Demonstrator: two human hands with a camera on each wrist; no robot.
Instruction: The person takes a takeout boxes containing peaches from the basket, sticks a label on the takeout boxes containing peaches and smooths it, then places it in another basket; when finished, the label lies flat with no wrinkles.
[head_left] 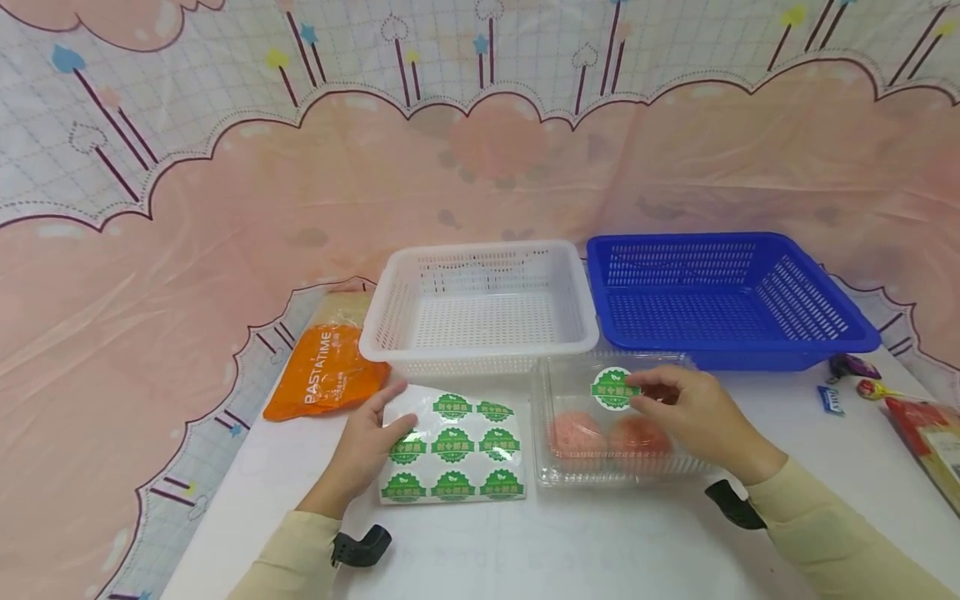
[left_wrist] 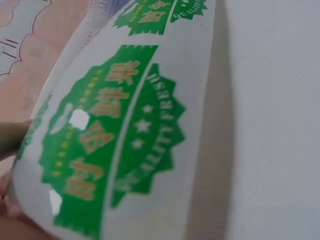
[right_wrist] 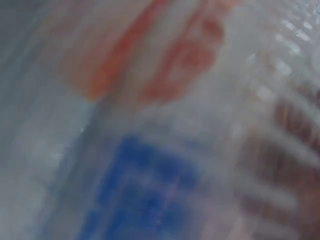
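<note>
Both grasping: the left hand (head_left: 360, 446) has the sticker sheet (head_left: 453, 467) by its left edge, thumb on top; the right hand (head_left: 686, 412) pinches one loose round sticker (head_left: 611, 389) at its right edge.
Loose sticker's place: over the lid of one clear container (head_left: 570, 385); whether it touches the lid I cannot tell.
Sheet stickers (head_left: 452, 445): eight, green, in rows of two, three and three.
Inside the container: two round reddish items (head_left: 577, 440).
Baskets: two, side by side; white basket (head_left: 480, 352), blue basket (head_left: 738, 346).
Orange bag (head_left: 326, 375): one, beside the white basket.
Left wrist only: "QUALITY FRESH" and stars legible, the sheet curving above the surface (left_wrist: 280, 150).
Right wrist: blurred red and blue patches; grasp unreadable there.
</note>
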